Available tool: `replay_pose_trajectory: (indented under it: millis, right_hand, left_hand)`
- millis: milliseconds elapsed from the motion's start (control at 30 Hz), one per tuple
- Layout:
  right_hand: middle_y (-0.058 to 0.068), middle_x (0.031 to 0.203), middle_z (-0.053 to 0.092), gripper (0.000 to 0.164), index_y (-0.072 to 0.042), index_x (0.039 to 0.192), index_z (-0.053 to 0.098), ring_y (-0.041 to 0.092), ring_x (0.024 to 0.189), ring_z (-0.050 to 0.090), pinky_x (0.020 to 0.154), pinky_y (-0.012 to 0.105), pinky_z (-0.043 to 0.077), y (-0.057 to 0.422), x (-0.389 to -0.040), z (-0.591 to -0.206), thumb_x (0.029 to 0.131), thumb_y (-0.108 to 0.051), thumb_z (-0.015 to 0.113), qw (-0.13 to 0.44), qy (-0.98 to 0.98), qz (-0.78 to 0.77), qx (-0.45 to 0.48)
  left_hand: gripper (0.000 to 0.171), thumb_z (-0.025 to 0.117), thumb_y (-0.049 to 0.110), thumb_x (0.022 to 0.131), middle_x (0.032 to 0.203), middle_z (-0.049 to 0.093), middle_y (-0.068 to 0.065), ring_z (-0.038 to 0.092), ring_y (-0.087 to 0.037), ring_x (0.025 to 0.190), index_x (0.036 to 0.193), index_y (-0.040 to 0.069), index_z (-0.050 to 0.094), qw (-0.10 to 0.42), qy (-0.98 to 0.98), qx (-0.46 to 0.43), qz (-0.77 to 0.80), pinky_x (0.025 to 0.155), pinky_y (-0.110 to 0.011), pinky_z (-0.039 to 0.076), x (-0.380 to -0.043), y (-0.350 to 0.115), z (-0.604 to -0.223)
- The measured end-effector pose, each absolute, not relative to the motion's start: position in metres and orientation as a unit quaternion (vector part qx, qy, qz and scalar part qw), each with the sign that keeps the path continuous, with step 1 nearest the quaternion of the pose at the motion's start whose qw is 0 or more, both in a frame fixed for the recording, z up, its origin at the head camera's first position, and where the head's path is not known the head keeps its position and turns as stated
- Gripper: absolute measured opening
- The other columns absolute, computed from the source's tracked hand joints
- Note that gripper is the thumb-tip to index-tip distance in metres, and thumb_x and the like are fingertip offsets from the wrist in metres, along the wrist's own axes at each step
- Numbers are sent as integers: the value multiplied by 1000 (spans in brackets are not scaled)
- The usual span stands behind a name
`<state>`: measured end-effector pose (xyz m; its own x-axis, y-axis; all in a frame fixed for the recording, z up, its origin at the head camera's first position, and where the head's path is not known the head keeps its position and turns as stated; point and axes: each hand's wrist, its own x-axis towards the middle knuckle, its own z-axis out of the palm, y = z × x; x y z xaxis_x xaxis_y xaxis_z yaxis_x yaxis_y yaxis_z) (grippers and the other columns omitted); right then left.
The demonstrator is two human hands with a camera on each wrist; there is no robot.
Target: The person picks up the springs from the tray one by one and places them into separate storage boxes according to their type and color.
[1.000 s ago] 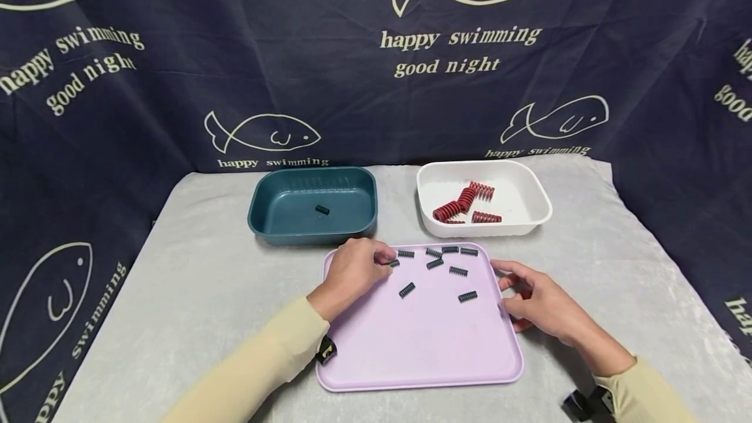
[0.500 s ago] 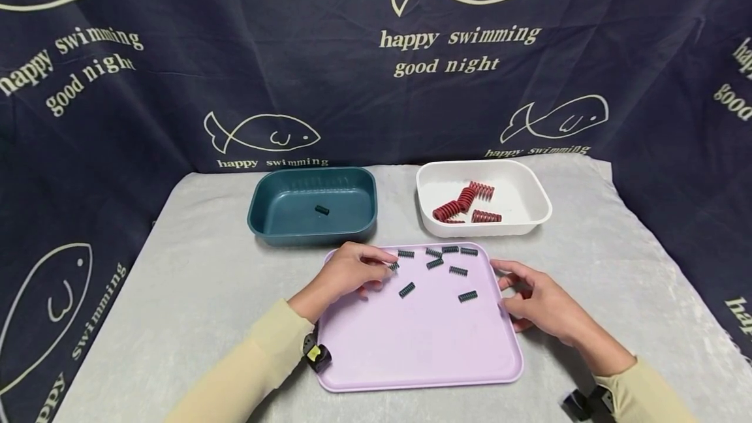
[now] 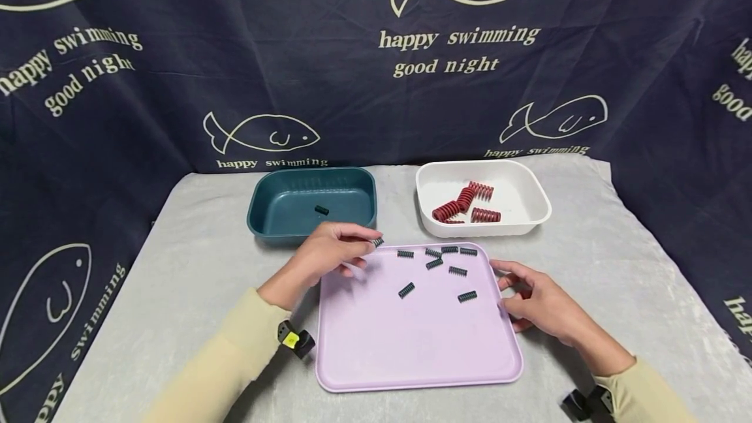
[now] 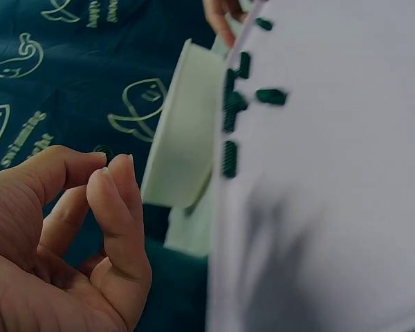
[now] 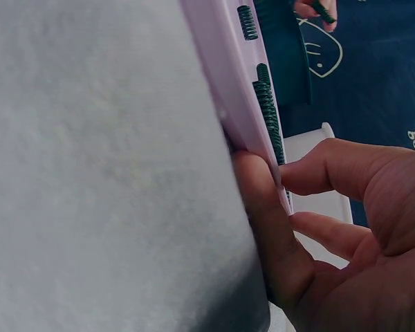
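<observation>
My left hand pinches a small dark green coil spring between thumb and index finger, above the far left corner of the lilac tray. In the left wrist view only the end of that spring shows past the fingertips. My right hand grips the tray's right edge; the right wrist view shows its fingers on both sides of the rim. Several similar springs lie on the tray, mostly near its far side, one spring nearer the middle and another spring toward the right.
Behind the tray at left stands a teal bin with one dark spring inside. A white bin at back right holds several larger red springs. A grey cloth covers the table, and a navy printed curtain hangs behind.
My left hand has lifted the green spring off the tray and moved it left and away, toward the teal bin. The right hand stays at the tray edge.
</observation>
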<state>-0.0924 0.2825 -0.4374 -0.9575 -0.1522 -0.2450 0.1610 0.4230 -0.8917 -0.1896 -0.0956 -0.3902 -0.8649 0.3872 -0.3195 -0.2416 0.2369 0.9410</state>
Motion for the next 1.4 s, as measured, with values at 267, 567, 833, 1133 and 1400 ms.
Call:
replay_pose_trajectory:
  millis: [267, 567, 833, 1133, 1400]
  right_hand:
    - [24, 117, 57, 74, 0, 153, 43, 23, 74, 61, 52, 43, 61, 283, -90, -438, 84, 11, 65, 144, 823, -550, -1]
    - [24, 117, 57, 74, 0, 153, 43, 23, 74, 61, 52, 43, 61, 282, -90, -437, 83, 11, 66, 144, 825, -547, 3]
    - [25, 117, 56, 75, -2, 154, 43, 23, 76, 61, 53, 44, 61, 280, -90, -436, 83, 10, 67, 148, 826, -544, 11]
    - [23, 117, 56, 77, -1, 154, 42, 23, 76, 60, 52, 43, 61, 280, -91, -437, 83, 10, 68, 152, 821, -551, 9]
    - [23, 118, 57, 77, -1, 155, 41, 23, 76, 60, 52, 42, 60, 280, -91, -437, 83, 10, 67, 156, 821, -549, 16]
  left_hand:
    - [34, 73, 13, 95, 121, 73, -11, 72, -17, 83, 129, 14, 74, 260, 773, 37, 578, 59, -25, 56, -224, -122, -362]
    - [40, 70, 19, 100, 139, 63, -14, 72, -23, 99, 139, 13, 67, 281, 806, 12, 521, 67, -25, 57, -267, -150, -344]
    - [43, 65, 16, 101, 143, 59, -17, 72, -14, 83, 143, 5, 62, 287, 833, 19, 473, 64, -23, 57, -296, -171, -344]
    - [39, 63, 12, 103, 143, 57, -21, 69, -11, 72, 140, 1, 62, 307, 854, 2, 421, 66, -27, 59, -309, -186, -355]
    - [36, 63, 9, 101, 127, 69, -19, 68, -9, 68, 135, 0, 65, 324, 862, 0, 389, 61, -24, 58, -316, -182, -363]
